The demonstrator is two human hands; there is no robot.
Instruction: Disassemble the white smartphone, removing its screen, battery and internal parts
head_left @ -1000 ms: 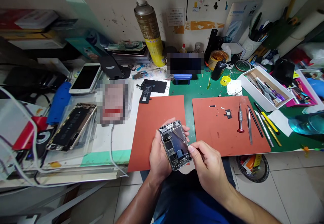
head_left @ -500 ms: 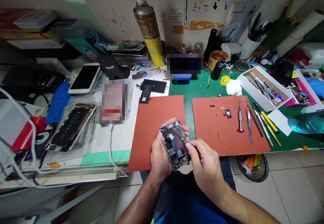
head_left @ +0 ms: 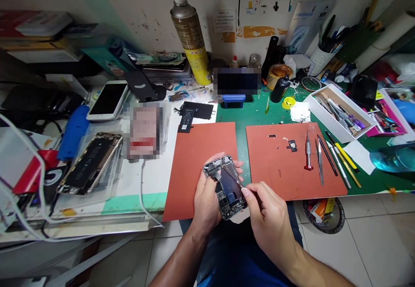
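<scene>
My left hand [head_left: 206, 200] is closed around an opened phone [head_left: 227, 194], its bare inside facing up and tilted toward me. The left thumb presses on the phone's inner left side, while the fingertips wrap behind to the far right edge. In the phone's frame, circuit parts and an empty dark bay show. My right hand [head_left: 267, 207] pinches slim metal tweezers [head_left: 236, 180] between thumb and forefinger. Their tips reach over the upper part of the bay; whether they touch anything is too small to tell.
Red mats [head_left: 202, 140] lie on the bench. The right one bears a screwdriver [head_left: 308, 151], another pair of tweezers [head_left: 319, 161] and small phone parts [head_left: 292, 145]. Loose batteries [head_left: 186, 120] lie behind the left mat. A tool box [head_left: 340, 112] and a spray can [head_left: 192, 40] stand farther back.
My left thumb has shifted from the phone's edge onto its inside. My right hand has moved slightly right and down with the tweezers.
</scene>
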